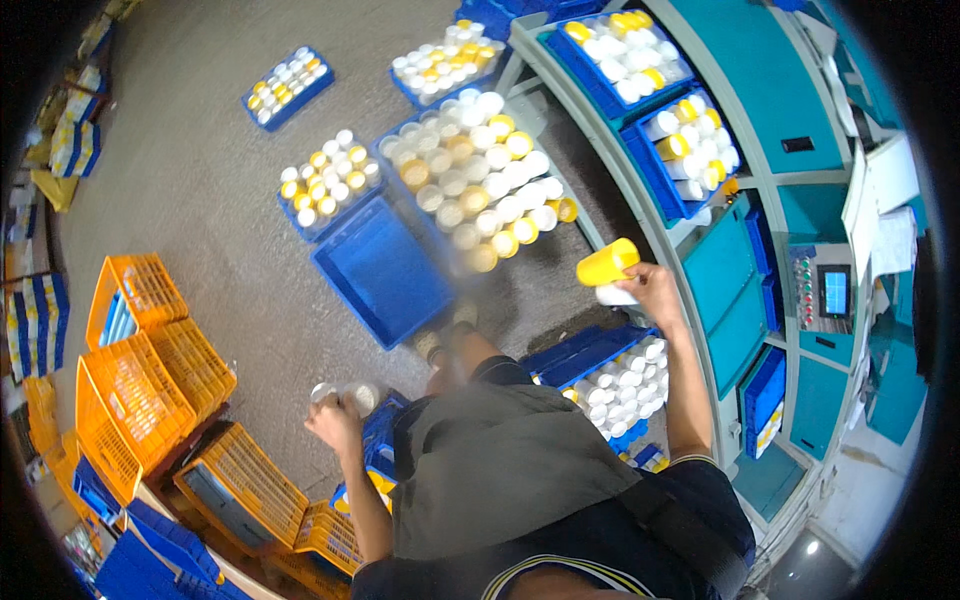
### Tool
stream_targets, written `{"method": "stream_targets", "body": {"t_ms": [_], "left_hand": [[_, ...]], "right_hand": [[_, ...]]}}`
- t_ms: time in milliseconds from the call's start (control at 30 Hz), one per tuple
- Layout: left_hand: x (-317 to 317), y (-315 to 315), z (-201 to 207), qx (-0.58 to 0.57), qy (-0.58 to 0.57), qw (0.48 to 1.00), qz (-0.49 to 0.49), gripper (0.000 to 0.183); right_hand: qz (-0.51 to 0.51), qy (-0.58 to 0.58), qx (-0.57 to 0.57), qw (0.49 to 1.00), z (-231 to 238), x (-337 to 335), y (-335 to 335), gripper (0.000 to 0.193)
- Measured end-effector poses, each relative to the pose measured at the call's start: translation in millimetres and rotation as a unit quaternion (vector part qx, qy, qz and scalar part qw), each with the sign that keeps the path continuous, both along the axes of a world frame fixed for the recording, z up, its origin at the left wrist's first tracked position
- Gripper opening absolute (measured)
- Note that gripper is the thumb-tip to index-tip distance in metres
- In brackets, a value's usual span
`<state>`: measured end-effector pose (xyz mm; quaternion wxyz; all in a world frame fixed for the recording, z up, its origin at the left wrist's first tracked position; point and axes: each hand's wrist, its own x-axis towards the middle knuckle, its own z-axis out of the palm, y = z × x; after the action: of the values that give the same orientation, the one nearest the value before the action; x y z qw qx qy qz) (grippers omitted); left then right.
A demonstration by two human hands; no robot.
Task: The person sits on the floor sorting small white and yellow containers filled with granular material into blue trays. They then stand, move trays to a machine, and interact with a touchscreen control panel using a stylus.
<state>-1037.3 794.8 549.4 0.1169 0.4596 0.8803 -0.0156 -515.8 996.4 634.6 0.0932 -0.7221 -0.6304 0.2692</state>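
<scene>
My right hand (pixel 655 292) is out to the right, fingers closed round a yellow cylindrical cup (pixel 605 262) that lies tilted on its side. A white cup (pixel 613 296) shows just under it, apparently in the same grip. On the left, my left hand (pixel 335 424) is closed on a pale cup (pixel 365 400), with another white one (pixel 322 392) at the fingertips; these are partly blurred. Ahead stands a large blue crate (pixel 408 196) filled with upright white and yellow cups. Beside it, nearer my feet, sits a bare-bottomed blue crate (pixel 385 270).
More blue crates of cups stand on the floor (pixel 290 88) and on the teal machine's ledge (pixel 610 120). A crate of white cups (pixel 625 385) is by my right side. Orange crates (pixel 140 390) are stacked at left. A control panel (pixel 822 290) is at far right.
</scene>
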Motion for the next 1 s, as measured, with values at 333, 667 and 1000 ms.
{"method": "stream_targets", "body": {"t_ms": [333,667,1000], "left_hand": [[93.2,109.4,7.9,0.198,-0.124,0.960,-0.157,0.016],[104.5,129.7,18.3,0.214,-0.066,0.954,-0.197,0.014],[1.0,161.1,-5.5,0.146,-0.063,0.980,-0.122,0.021]], "right_hand": [[0.183,0.135,0.014,0.974,-43.7,-168.3,-33.3,0.018],[0.208,0.107,0.003,0.972,-40.4,-179.4,-22.8,0.014],[0.168,0.119,0.018,0.978,-65.1,-249.6,22.4,0.012]]}}
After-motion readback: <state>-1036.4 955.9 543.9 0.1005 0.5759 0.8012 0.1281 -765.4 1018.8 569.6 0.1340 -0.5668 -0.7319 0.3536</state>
